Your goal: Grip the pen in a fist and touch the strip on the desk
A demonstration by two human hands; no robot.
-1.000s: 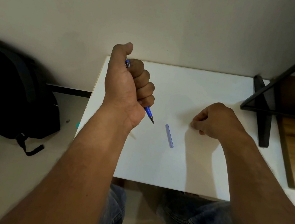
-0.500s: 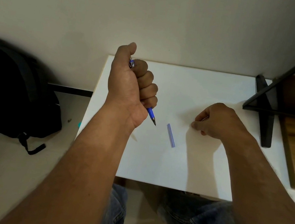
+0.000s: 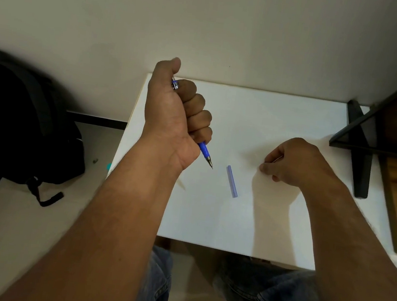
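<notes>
Left hand (image 3: 174, 112) fists round blue pencil (image 3: 205, 155), tip down, thumb above clicker. Right hand (image 3: 293, 160) pinches thin lead. Lead case (image 3: 232, 181) lies between on bench (image 3: 284, 116).

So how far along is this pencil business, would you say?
Somewhere in the middle, I'd guess. Done: the small blue tube lies by itself on the white table. In hand: the left hand has the blue pencil in a fist grip, tip down above the table, while the right hand pinches something thin, maybe a lead. Left: nothing has reached the pencil yet.
</notes>
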